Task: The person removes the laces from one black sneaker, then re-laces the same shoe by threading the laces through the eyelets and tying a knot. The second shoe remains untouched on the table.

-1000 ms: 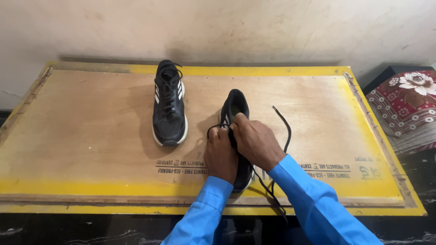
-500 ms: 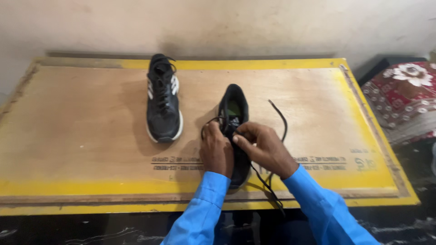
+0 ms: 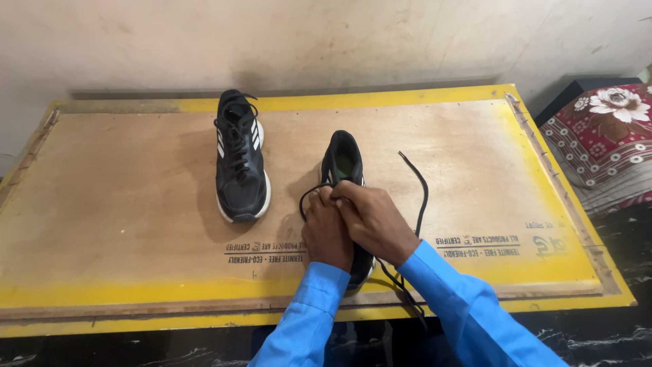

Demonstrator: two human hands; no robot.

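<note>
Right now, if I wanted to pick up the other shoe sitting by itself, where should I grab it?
Probably the heel collar of the laced shoe, coming from above at the wall side: its opening faces up there, and both hands are off it.

Home room: plywood table (image 3: 122, 204), floral bedding (image 3: 604, 143).

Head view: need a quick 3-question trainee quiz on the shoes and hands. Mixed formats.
1. True or false: both hands are on the same shoe.
2. Which shoe is laced up already? A) the one near the wall B) the one under the hands
3. Fill in: a loose black ___ trails to the right of the hands.

Key:
1. True: left hand and right hand are on the near shoe.
2. A: the far shoe on the board.
3. lace.
</note>
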